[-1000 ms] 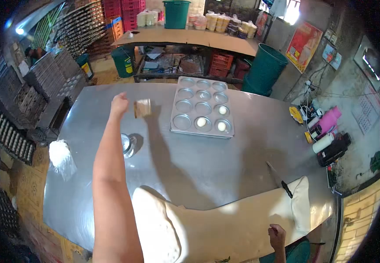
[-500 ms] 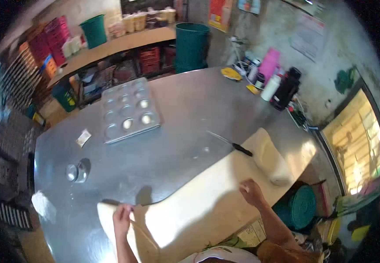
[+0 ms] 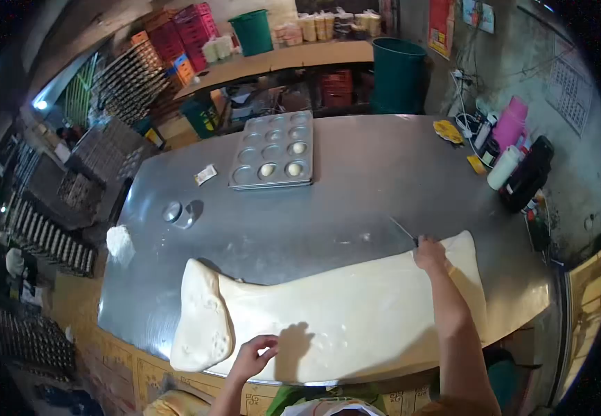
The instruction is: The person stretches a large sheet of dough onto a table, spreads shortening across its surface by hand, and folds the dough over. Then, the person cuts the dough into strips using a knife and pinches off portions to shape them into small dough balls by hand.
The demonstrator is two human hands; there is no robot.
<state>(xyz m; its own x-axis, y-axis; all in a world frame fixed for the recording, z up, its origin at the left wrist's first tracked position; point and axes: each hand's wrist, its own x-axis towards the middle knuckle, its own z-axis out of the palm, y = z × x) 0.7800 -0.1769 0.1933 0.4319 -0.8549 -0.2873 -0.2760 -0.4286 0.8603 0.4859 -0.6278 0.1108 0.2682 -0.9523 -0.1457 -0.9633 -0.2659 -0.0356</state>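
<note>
A wide sheet of pale dough (image 3: 356, 312) lies along the near side of the metal table. Its left end is folded over into a thick flap (image 3: 200, 319) with small bubbles on it. My left hand (image 3: 255, 355) hovers near the front edge of the sheet, right of the flap, fingers curved and apart with nothing between them. At the sheet's far right edge, my right hand (image 3: 430, 253) is closed around the dark handle of a knife (image 3: 404, 227). The thin blade points away to the left, over bare metal; most of the handle is hidden by the fingers.
Farther back on the table (image 3: 356, 187) stands a muffin tray (image 3: 272, 182) with small dough balls in a few cups. A round metal-lidded jar (image 3: 173, 212), a small packet (image 3: 205, 174) and a flour pile (image 3: 119, 243) lie left. Bottles and a pink jug (image 3: 510, 123) line the right side.
My left hand has let go of the dough's left end, now folded over. My right hand has moved to the knife and taken hold of it. The dough's right end now lies flatter.
</note>
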